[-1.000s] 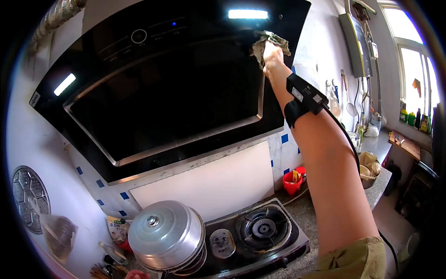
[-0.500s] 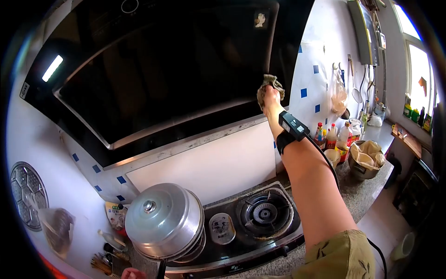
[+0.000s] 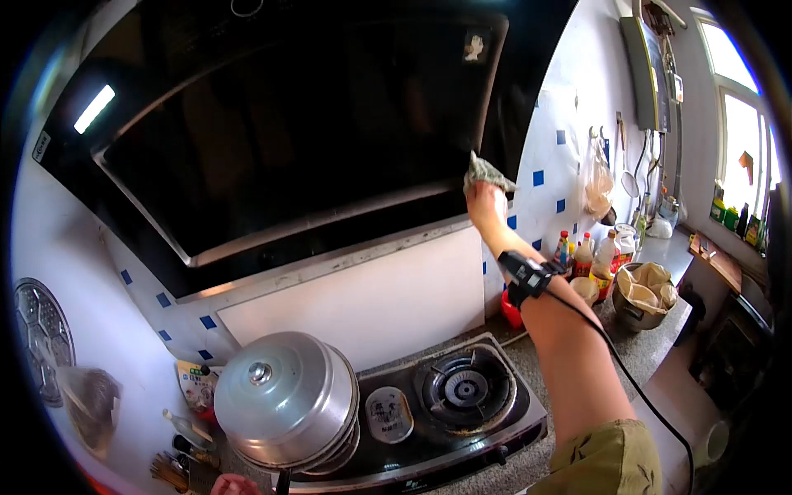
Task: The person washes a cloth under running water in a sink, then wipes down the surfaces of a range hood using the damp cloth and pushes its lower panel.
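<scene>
So, the right hand [image 3: 487,202] has its fingers closed around a bunched-up cloth [image 3: 488,173], a pointy bit poking out above them. Looks like it's against the lower right corner of the range hood [image 3: 330,124], though the exact contact is hard to see. The left hand [image 3: 235,484] is barely in view, down beside the pot's dark handle [image 3: 283,483] — can't tell what its fingers are doing.

What could go wrong? That black cable [image 3: 631,371] hangs from the wristband device [image 3: 526,274] just behind the right fingers, so a wide swing could snag it on the bottles [image 3: 583,256] below. A loose grip could drop the cloth onto the stove [image 3: 528,412], and a careless left hand might knock that pot handle.

Texture-wise, the cloth is crumpled and soft, while the hood around it is glossy, dark and slanted, with a bare metal strip [image 3: 330,262] along its bottom edge. Under that there's a flat, pale panel [image 3: 355,305]. Lower still, left of the right fingers, sits a domed, dull-silver pot [image 3: 285,396] with a round knob — and straight below them, a round, ridged burner [image 3: 466,388]. Out right, the speckled bench [image 3: 660,334] holds a metal bowl [image 3: 635,316] lined with creased fabric.
</scene>
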The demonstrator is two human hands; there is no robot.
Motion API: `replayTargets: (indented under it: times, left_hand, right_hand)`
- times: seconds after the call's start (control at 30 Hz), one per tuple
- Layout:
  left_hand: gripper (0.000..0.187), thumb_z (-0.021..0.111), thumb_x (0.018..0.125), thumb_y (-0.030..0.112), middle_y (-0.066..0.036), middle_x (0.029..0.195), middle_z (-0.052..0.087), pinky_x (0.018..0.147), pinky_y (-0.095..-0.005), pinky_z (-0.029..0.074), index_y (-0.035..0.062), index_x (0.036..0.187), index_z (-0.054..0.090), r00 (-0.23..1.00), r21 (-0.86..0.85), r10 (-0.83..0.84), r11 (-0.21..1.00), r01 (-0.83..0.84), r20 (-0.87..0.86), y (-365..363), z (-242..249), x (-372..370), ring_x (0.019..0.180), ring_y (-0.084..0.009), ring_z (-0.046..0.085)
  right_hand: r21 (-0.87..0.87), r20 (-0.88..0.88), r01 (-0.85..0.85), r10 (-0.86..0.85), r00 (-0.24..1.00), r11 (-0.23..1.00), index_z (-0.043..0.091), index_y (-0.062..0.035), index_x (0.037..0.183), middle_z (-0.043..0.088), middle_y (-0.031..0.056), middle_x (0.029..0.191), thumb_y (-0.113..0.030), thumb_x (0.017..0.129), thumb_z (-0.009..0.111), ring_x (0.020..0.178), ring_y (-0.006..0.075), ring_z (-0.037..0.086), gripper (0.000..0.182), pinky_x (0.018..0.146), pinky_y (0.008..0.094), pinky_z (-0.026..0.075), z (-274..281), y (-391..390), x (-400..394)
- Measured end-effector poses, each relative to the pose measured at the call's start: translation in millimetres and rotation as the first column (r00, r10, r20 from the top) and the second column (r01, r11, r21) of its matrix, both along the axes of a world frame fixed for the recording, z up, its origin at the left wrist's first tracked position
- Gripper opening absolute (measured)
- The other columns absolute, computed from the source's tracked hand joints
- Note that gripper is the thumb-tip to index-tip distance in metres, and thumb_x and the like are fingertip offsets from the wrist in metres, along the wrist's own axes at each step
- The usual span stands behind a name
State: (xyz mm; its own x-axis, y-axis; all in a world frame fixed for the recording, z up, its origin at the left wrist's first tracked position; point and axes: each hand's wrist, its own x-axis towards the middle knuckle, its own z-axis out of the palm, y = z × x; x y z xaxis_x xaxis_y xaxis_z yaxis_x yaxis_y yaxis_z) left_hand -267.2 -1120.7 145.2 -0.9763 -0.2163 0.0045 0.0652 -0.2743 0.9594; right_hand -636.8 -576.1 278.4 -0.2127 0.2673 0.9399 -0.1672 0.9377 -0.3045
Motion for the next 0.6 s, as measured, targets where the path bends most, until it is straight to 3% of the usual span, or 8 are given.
replayTargets:
  times: [0.1, 0.13, 0.17, 0.2, 0.33, 0.37, 0.43, 0.6]
  left_hand:
    - [0.021, 0.051, 0.088, 0.016, -0.008, 0.081, 0.056, 0.066, -0.0275, 0.043, 0.0006, 0.102, 0.052, 0.999, -0.014, -0.040, 0.999, 0.040, -0.017, -8, -8, -3, 0.070, -0.0152, 0.052]
    - [0.020, 0.051, 0.088, 0.015, -0.007, 0.080, 0.056, 0.066, -0.0268, 0.044, 0.0000, 0.101, 0.052, 0.997, -0.027, -0.049, 0.998, 0.048, -0.058, -13, -8, -6, 0.068, -0.0143, 0.052]
    - [0.020, 0.051, 0.088, 0.015, -0.007, 0.080, 0.056, 0.066, -0.0268, 0.044, 0.0000, 0.101, 0.052, 0.997, -0.027, -0.050, 0.998, 0.048, -0.057, -14, -7, -3, 0.068, -0.0143, 0.052]
    - [0.020, 0.051, 0.088, 0.015, -0.007, 0.079, 0.056, 0.066, -0.0269, 0.044, 0.0001, 0.101, 0.053, 0.999, -0.039, -0.036, 0.999, 0.035, -0.030, -15, -7, -1, 0.068, -0.0139, 0.052]
    - [0.021, 0.052, 0.088, 0.018, -0.005, 0.079, 0.055, 0.065, -0.0265, 0.043, 0.0010, 0.100, 0.053, 0.996, -0.049, 0.067, 0.997, -0.064, 0.063, -16, -7, 4, 0.067, -0.0127, 0.051]
    - [0.021, 0.052, 0.088, 0.018, -0.005, 0.079, 0.055, 0.065, -0.0265, 0.043, 0.0010, 0.100, 0.053, 0.993, -0.044, 0.073, 0.997, -0.069, 0.088, -21, -12, 10, 0.067, -0.0127, 0.051]
    - [0.021, 0.053, 0.087, 0.020, -0.005, 0.079, 0.055, 0.067, -0.0277, 0.043, 0.0020, 0.099, 0.053, 0.998, -0.069, 0.045, 0.997, -0.042, 0.038, -24, -16, 11, 0.070, -0.0136, 0.051]
    - [0.023, 0.053, 0.088, 0.022, -0.005, 0.081, 0.054, 0.070, -0.0296, 0.044, 0.0023, 0.099, 0.053, 0.998, -0.053, 0.033, 0.998, -0.030, 0.051, -43, -32, 17, 0.073, -0.0151, 0.052]
  right_hand:
    - [0.320, -0.202, 0.182, -0.121, 0.972, 0.930, 0.048, 0.0059, 0.112, 0.054, 0.0200, 0.101, -0.006, 0.074, 0.049, 0.097, 0.0366, 0.049, 0.041, 0.088, 0.0443, 0.038, -11, -12, 11]
    - [0.164, 0.257, 0.061, -0.102, 0.961, 0.985, 0.044, 0.0080, 0.119, 0.052, 0.0225, 0.102, -0.006, 0.073, 0.049, 0.101, 0.0378, 0.047, 0.048, 0.088, 0.0455, 0.036, 5, -23, 16]
    - [0.317, -0.076, 0.127, -0.109, 0.991, 0.940, 0.044, 0.0095, 0.118, 0.053, 0.0222, 0.101, -0.007, 0.073, 0.050, 0.098, 0.0390, 0.048, 0.048, 0.088, 0.0464, 0.036, -13, -21, 13]
    - [0.273, -0.091, 0.146, -0.126, 0.988, 0.951, 0.045, 0.0075, 0.118, 0.053, 0.0216, 0.102, -0.009, 0.074, 0.050, 0.100, 0.0392, 0.048, 0.048, 0.089, 0.0465, 0.036, -23, -23, 2]
    - [0.137, 0.012, 0.000, -0.002, 1.000, 0.991, 0.045, -0.0001, 0.120, 0.051, 0.0186, 0.111, -0.012, 0.077, 0.052, 0.108, 0.0374, 0.045, 0.045, 0.094, 0.0448, 0.034, -40, -48, -18]
    - [0.090, 0.084, -0.084, 0.076, 0.994, 0.992, 0.040, -0.0064, 0.125, 0.041, 0.0167, 0.129, -0.016, 0.083, 0.049, 0.117, 0.0365, 0.039, 0.044, 0.099, 0.0425, 0.031, -46, -66, -24]
    - [0.112, 0.110, -0.008, -0.005, 0.994, 0.994, 0.039, -0.0069, 0.126, 0.039, 0.0157, 0.130, -0.016, 0.083, 0.049, 0.119, 0.0338, 0.037, 0.045, 0.098, 0.0418, 0.031, -41, -86, -16]
    - [0.160, 0.083, -0.135, 0.122, 0.989, 0.978, 0.041, -0.0057, 0.125, 0.039, 0.0146, 0.129, -0.015, 0.083, 0.048, 0.119, 0.0311, 0.038, 0.044, 0.096, 0.0406, 0.034, -45, -165, -25]
